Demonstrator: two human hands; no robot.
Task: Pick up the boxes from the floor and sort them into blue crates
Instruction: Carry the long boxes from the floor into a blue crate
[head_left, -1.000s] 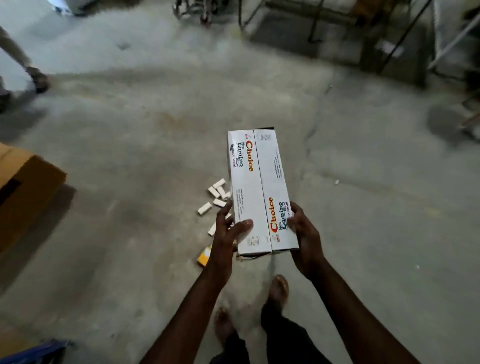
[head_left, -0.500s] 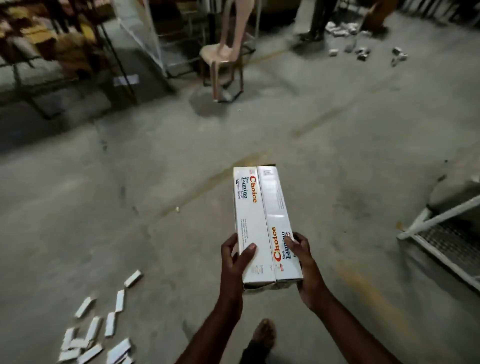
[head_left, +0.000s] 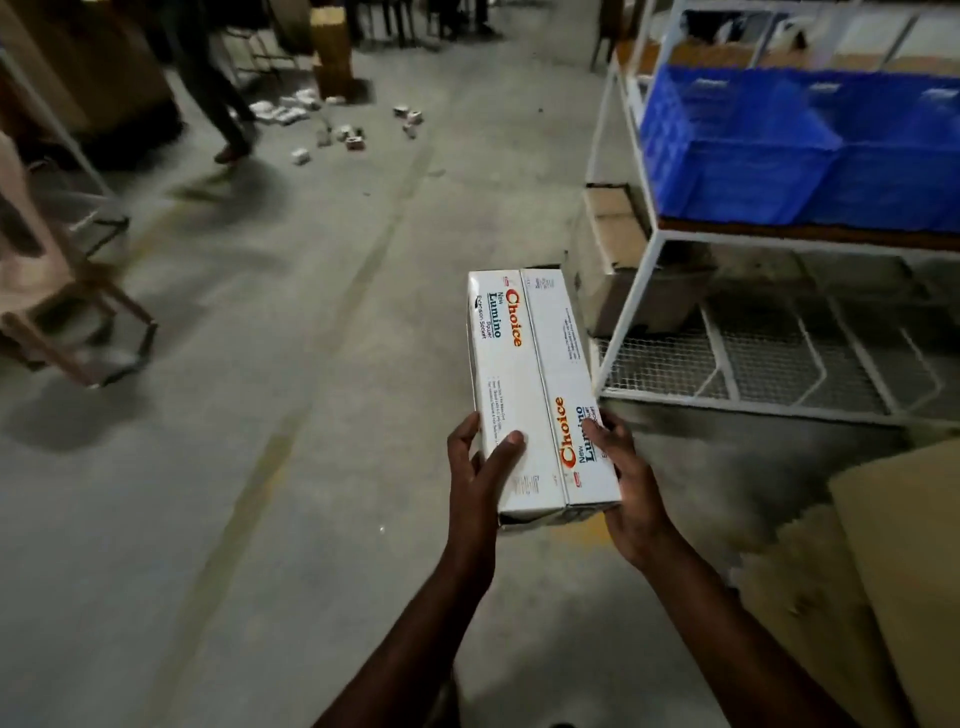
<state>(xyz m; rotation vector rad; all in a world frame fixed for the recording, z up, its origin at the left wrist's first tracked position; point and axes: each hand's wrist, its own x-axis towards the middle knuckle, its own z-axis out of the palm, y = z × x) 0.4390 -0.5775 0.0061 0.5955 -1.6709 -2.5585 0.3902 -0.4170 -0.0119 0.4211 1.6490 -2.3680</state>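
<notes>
- Clamping two long boxes (head_left: 535, 384) side by side, near ends only, with left hand (head_left: 480, 467) and right hand (head_left: 623, 478).
- Risking far ends splaying loose.
- Maybe clipping rack frame (head_left: 627, 312) reaching blue crates (head_left: 737, 171), up-right of hands.

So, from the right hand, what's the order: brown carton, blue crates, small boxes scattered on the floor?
1. Brown carton, on the floor at the rack's corner, just beyond the right hand.
2. Blue crates, up on the rack, right.
3. Small boxes, far down the floor, left.
</notes>
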